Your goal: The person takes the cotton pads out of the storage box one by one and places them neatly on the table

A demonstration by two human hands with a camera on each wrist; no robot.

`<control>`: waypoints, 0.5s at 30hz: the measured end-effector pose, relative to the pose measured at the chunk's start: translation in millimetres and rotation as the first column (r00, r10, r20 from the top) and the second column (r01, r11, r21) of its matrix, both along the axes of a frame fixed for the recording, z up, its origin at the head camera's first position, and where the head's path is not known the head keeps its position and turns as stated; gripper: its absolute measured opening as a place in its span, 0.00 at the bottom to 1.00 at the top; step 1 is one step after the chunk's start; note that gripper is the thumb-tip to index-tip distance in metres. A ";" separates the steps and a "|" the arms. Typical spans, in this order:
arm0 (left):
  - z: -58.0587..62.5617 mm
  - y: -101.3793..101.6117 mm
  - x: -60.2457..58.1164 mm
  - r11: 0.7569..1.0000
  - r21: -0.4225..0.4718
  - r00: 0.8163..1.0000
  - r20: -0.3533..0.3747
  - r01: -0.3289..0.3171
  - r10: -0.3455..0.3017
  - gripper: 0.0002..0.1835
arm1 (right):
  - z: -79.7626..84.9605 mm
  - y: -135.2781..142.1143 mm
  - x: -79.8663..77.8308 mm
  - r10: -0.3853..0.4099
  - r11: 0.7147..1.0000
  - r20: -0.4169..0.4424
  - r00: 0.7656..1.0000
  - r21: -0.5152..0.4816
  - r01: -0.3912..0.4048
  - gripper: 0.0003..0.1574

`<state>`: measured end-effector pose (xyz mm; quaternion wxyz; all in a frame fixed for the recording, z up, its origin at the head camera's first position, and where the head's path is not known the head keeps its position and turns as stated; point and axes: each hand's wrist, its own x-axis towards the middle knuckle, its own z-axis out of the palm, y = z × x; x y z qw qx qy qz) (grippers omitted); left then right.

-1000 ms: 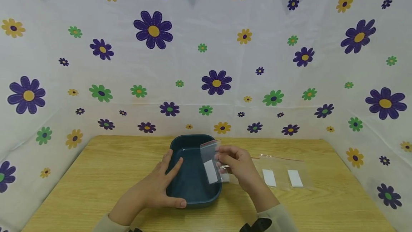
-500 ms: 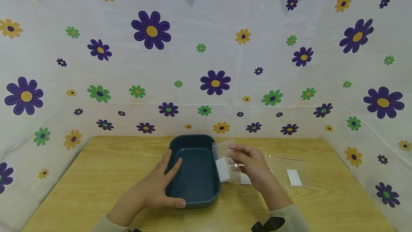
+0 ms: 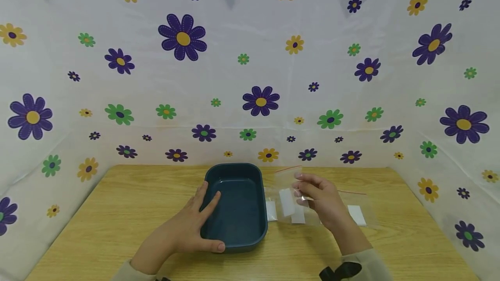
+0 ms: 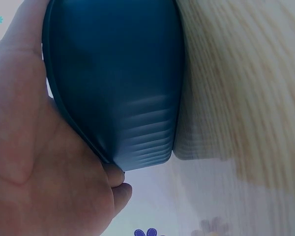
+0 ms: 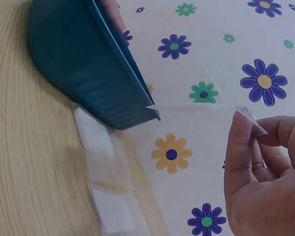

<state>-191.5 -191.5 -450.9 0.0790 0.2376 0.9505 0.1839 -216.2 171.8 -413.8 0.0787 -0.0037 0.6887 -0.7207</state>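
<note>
A dark teal rectangular tub [image 3: 234,242] stands on the wooden table in the head view, its inside bare. My left hand [image 3: 183,229] lies spread against its left side, thumb along the near rim; the left wrist view has the palm [image 4: 44,147] beside the wall. To the right of the tub, my right hand [image 3: 320,198] pinches a clear zip bag [image 3: 287,202] by its upper right edge, thumb against fingers. That bag has a red seal line and a white flat piece inside. It hangs above similar bags on the table, partly covering them.
Bags with white pieces lie in a row right of the tub: one bag [image 3: 271,211] against its wall, a second bag [image 3: 298,217] beside it, and another bag [image 3: 356,215] farther right. A flowered white cloth [image 3: 250,77] rises behind the table [image 3: 136,198] and along both sides.
My right hand has moved right with the zip bag, from over the tub's right rim to above the row of bags. The left hand and the tub stay put.
</note>
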 end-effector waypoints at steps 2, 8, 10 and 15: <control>-0.3 0.1 0.2 1.000 0.001 1.000 -0.002 0.002 -0.002 0.66 | -0.6 5.7 0.0 0.000 1.000 -0.005 1.000 -0.002 0.000 0.23; -0.2 0.4 0.7 1.000 0.009 1.000 0.000 0.003 -0.003 0.66 | -1.2 23.7 1.5 -0.015 1.000 -0.016 1.000 0.011 0.015 0.25; -0.5 0.3 0.7 1.000 0.010 1.000 -0.004 0.005 -0.005 0.66 | -1.4 29.4 2.2 -0.023 1.000 -0.012 1.000 0.016 0.023 0.25; -1.7 -0.1 -0.2 1.000 0.007 1.000 -0.013 0.010 -0.010 0.66 | -2.5 43.4 3.3 -0.047 0.998 -0.006 0.999 0.042 0.048 0.25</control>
